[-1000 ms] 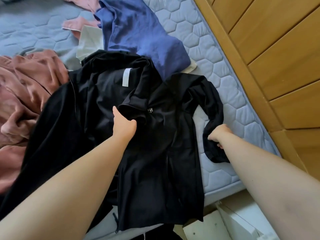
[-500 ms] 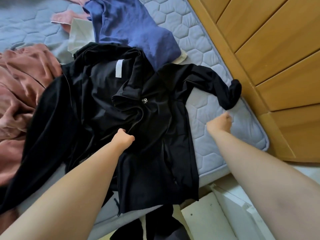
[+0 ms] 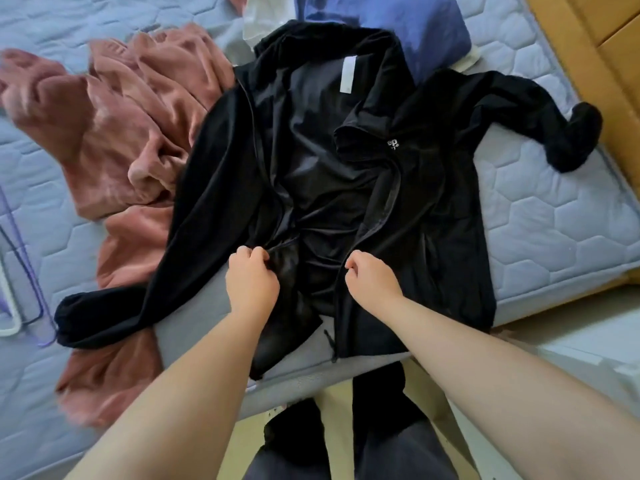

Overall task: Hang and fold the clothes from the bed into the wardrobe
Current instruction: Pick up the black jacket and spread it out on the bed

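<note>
At the near edge of the bed, just below the middle of the view, the left hand (image 3: 252,282) has its fingers curled and pinches the left front edge of a black zip-up jacket (image 3: 433,209) of smooth, faintly shiny fabric. The right hand (image 3: 372,278), just beside it at 3 o'clock, is curled the same way and pinches the opposite front edge along the zip. The two hands are apart, with the jacket's dark lining showing between them.

The jacket lies open and face up on a quilted grey-blue mattress (image 3: 554,220) stitched in hexagons, its hem hanging over the near edge. A white rectangular label (image 3: 347,76) shows inside the back at 12 o'clock, and a small white logo (image 3: 393,143) sits on the right chest. One sleeve stretches towards 2 o'clock, with its cuff (image 3: 571,140) at the mattress edge. The other sleeve runs towards 8 o'clock.

From 10 down to 8 o'clock lies a crumpled dusty-pink velour garment (image 3: 138,133), partly under the jacket. A blue soft-fabric garment (image 3: 415,26) lies at 1 o'clock, touching the jacket's collar, with a white cloth (image 3: 263,12) beside it at 12. Thin purple and white hangers (image 3: 20,271) rest on the mattress at 9 o'clock. Honey-coloured wooden panelling (image 3: 616,46) stands at 2 o'clock.
</note>
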A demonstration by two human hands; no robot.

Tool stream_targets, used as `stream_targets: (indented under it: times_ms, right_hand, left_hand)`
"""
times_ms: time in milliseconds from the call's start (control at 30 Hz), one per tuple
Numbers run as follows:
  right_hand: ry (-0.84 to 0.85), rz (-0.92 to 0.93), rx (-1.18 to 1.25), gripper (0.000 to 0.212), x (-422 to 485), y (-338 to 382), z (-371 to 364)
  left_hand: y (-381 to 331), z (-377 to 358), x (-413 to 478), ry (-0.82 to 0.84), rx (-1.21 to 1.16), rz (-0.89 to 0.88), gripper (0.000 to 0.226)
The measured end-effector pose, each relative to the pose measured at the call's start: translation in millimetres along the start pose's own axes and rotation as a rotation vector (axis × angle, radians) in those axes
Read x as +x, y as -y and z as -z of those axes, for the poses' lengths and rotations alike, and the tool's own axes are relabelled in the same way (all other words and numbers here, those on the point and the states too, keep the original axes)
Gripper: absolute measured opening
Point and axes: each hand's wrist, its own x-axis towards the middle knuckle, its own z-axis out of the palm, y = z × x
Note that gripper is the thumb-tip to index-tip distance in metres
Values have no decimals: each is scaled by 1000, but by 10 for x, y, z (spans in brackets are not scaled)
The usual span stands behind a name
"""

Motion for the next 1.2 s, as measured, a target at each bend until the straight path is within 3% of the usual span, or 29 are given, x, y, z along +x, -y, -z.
stream_targets:
  times_ms: [33, 100, 167, 233, 267, 333, 400, 467, 500, 567, 633, 733, 867, 1000, 1100, 1200]
  right_hand:
    - [60, -25, 36, 11, -15, 92, -141]
    - [126, -100, 129, 13, -33, 238, -437]
    - [183, -205, 270, 41, -55, 367, -689]
    - [246, -286, 365, 68, -71, 443, -881]
    - [269, -315, 369, 70, -66, 459, -952]
    - [272, -350, 409, 50, -78, 472, -1015]
    - [220, -431, 603, 23, -126, 479, -960]
    - [164, -511, 746, 11, -213, 408, -871]
    - [154, -561, 705, 16, -279, 369, -808]
    - [85, -633, 353, 16, -368, 285, -703]
    - [-126, -536, 51, 21, -449, 297, -672]
    - [-243, -371, 244, 23, -447, 577, -737]
    - [-70, -363, 483, 26, -327, 967, -1001]
    - [159, -401, 203, 41, -218, 1100, -1327]
    - [165, -451, 52, 32, -203, 1104, -1404]
    - [181, -492, 68, 22, -233, 1078, -1360]
  left_hand:
    - [184, -7, -26, 3, -26, 63, 32]
    - [508, -76, -50, 190, -151, 229, 42]
    - [719, -139, -75, 444, -454, 412, 48]
    - [856, -167, -121, 536, -725, 547, 47]
    - [919, -183, -138, 547, -791, 568, 43]
    - [1021, -190, -196, 628, -910, 581, 25]
    - [1071, -144, -258, 709, -1009, 606, 6]
    - [1104, -88, -301, 698, -1067, 627, 27]
    - [1109, -55, -323, 697, -1078, 618, 33]
    - [1119, -2, -363, 736, -1064, 556, 36]
    - [1131, 24, -403, 763, -1041, 495, 39]
    - [1131, 44, -463, 768, -1062, 498, 31]
    - [1244, 33, -526, 794, -984, 483, 27]
    - [1309, 23, -590, 775, -947, 488, 21]
    - [1311, -5, -678, 755, -950, 482, 25]
    - [1249, -27, -660, 722, -955, 538, 25]
